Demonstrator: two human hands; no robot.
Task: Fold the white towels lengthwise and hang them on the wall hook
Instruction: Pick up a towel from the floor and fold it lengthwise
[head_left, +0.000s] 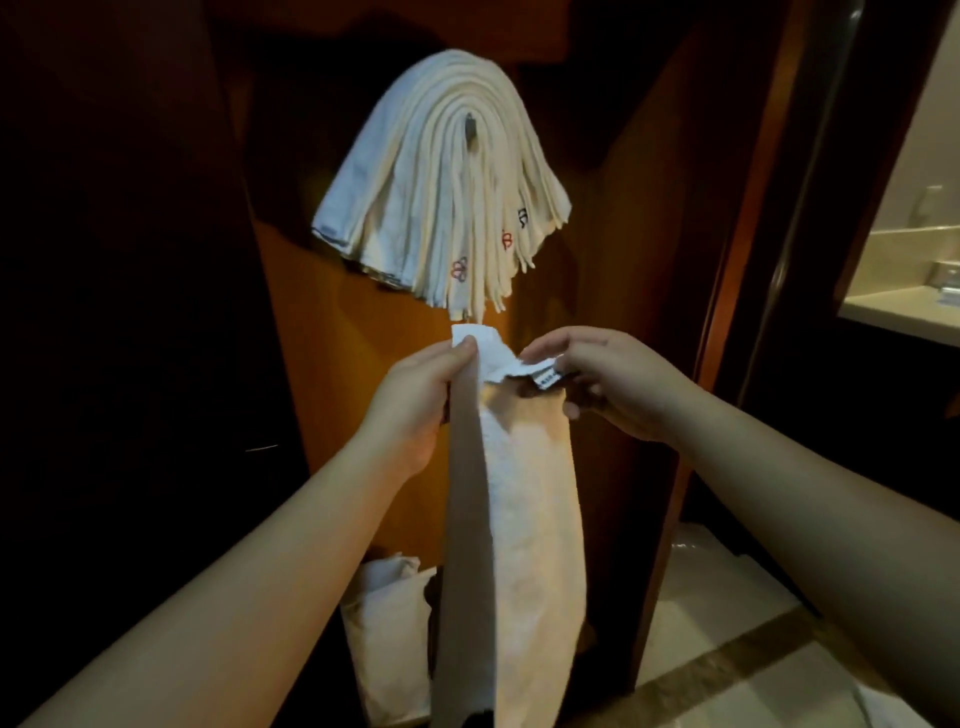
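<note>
Left hand (415, 395) pinches the top left corner of a white towel (524, 519), thumb and fingers curled on the cloth: grip closed on towel. Right hand (618, 379) pinches the top right edge of the same towel beside a small sewn label (548, 378); grip closed on towel too. Label has dark print, too small and blurred to read.

Towel hangs straight down between the forearms, folded lengthwise into a narrow strip, left layer in shadow, right layer lit warm. Its lower end runs out of frame at the bottom. Top edge is crumpled between the two hands.

Just above and beyond the hands, a thick stack (441, 182) of folded white towels is draped over a wall hook (470, 130); the hook's dark metal tip shows in the middle of the arch. The ends fan down both sides. Three small embroidered logos show on the hanging ends: two reddish (459, 269), one dark (522, 218); loop-like shapes, no letters readable.

Stack hangs on a brown wood panel (343, 364). The held towel is near the stack's lowest ends, not touching them.

Low, behind the held towel, more white cloth (384, 613) lies in a heap near the floor. Right: pale tiled floor (717, 623) with a darker band, dark door frame (810, 182), and far right a lit bathroom surface (904, 306).
</note>
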